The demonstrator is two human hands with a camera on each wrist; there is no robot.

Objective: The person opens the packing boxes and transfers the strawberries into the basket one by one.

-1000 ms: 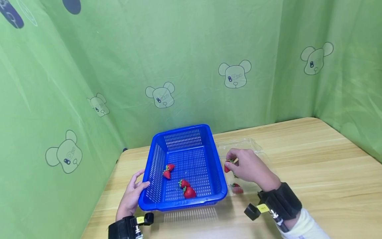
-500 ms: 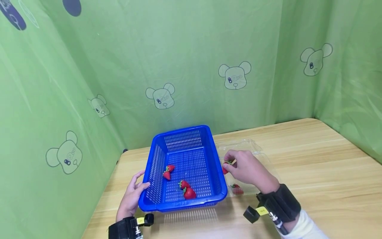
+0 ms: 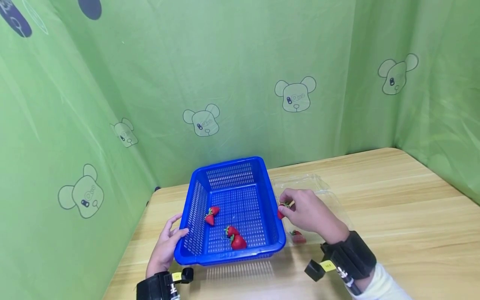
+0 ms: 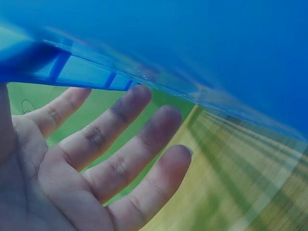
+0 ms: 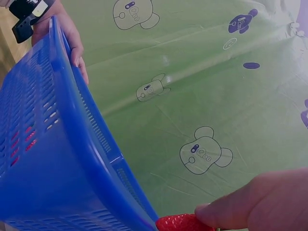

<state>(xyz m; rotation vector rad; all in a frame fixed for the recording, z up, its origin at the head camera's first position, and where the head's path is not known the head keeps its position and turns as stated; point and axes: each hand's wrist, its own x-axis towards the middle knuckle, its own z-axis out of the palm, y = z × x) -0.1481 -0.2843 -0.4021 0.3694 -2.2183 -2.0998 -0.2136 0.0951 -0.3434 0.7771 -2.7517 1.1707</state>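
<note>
A blue plastic basket [image 3: 234, 208] stands tilted, its mesh floor facing the head camera. My left hand [image 3: 165, 246] holds its left rim, thumb over the edge; in the left wrist view the other fingers [image 4: 159, 130] reach up under the rim. Inside lie several strawberries, two by the left wall and two near the front, one of them a large strawberry [image 3: 238, 242]. My right hand [image 3: 309, 210] pinches a strawberry [image 3: 281, 211] between thumb and fingers, right at the basket's right rim. In the right wrist view that strawberry [image 5: 183, 223] overlaps the rim's end.
A clear plastic box [image 3: 300, 182] lies on the wooden table [image 3: 405, 208] right of the basket, partly behind my right hand. Another strawberry [image 3: 298, 237] shows in its near part. A green curtain [image 3: 240, 75] with bear-head prints surrounds the table's back and sides.
My right hand has carried the pinched strawberry slightly left and down, up to the basket's right rim. The left hand and the basket stay in place.
</note>
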